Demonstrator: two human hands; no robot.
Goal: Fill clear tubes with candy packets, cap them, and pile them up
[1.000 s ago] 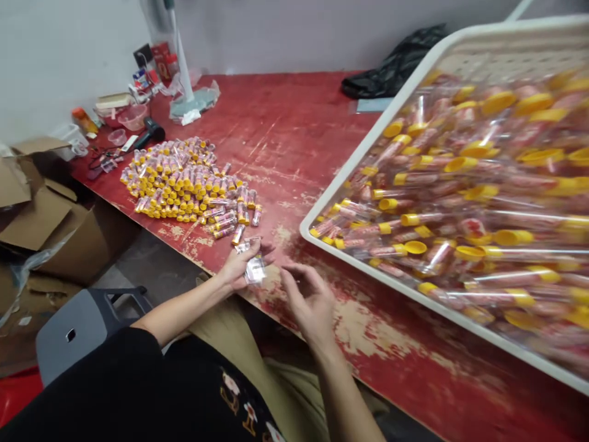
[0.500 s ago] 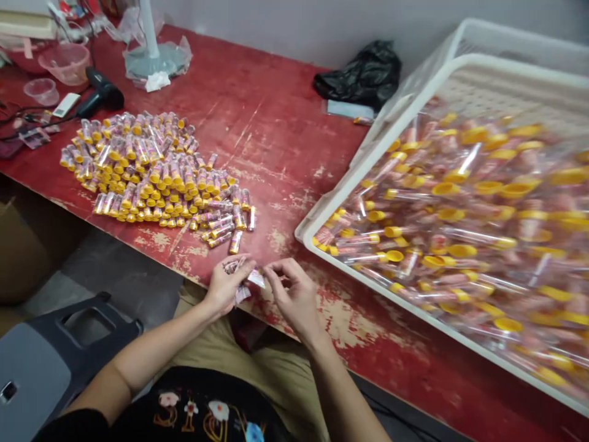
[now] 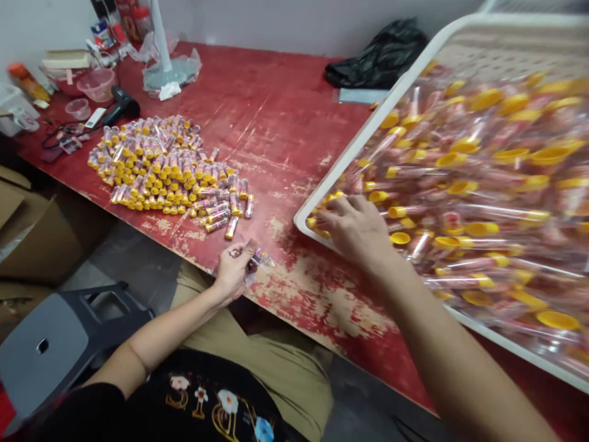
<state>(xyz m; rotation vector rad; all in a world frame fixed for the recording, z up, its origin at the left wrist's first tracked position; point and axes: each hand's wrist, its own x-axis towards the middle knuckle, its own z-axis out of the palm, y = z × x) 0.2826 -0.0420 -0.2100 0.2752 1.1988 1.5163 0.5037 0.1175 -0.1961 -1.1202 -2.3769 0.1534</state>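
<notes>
My left hand (image 3: pixel 235 267) rests at the near edge of the worn red table (image 3: pixel 276 135), closed on a small bunch of clear wrappers (image 3: pixel 257 260). My right hand (image 3: pixel 356 228) reaches over the near left corner of the white crate (image 3: pixel 307 228), palm down, fingers among the clear tubes with yellow caps (image 3: pixel 464 178) that fill it. What its fingertips touch is hidden. A heap of the same capped tubes (image 3: pixel 165 169) lies on the table to the left, past my left hand.
A black bag (image 3: pixel 375 55) lies at the table's far edge. A black hair dryer (image 3: pixel 122 110), pink bowls (image 3: pixel 97 83) and a white stand's base (image 3: pixel 171 72) sit at the far left. Cardboard boxes (image 3: pixel 32 239) and a grey stool (image 3: pixel 59 341) are beside my left.
My right hand has left the wrappers in front of me and moved right into the crate's corner. My left hand stays put with the wrappers. The camera swung slightly.
</notes>
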